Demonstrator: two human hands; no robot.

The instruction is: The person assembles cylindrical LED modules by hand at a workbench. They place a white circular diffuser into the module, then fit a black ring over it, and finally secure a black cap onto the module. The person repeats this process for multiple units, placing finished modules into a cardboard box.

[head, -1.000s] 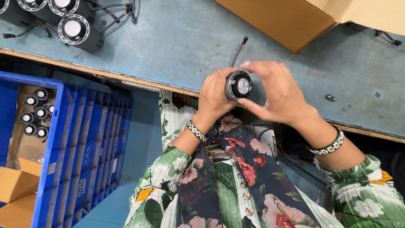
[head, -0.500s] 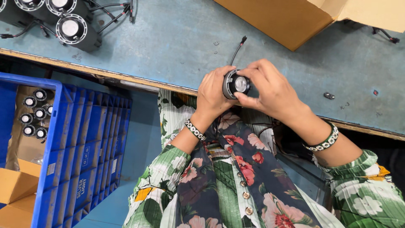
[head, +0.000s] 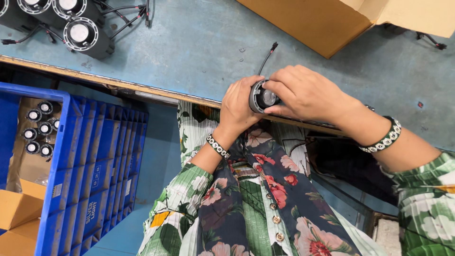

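A person's left hand (head: 239, 106) and right hand (head: 308, 92) both grip 1 small round black lamp unit (head: 262, 97) with a pale lens, held between them just above the near edge of the blue-grey workbench (head: 199, 52), its black lead (head: 266, 57) trailing onto the bench top. 3 similar lamp units (head: 76, 28) sit well apart at the bench's far left and a cardboard box (head: 322, 21) stands near the hands. Below the bench, a blue plastic crate (head: 85, 161) holds more small lamps (head: 39, 128).

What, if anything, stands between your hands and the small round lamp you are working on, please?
Nothing visible does. The left hand and the right hand both already grip the round lamp directly over the table's edge; its cable trails away behind it.
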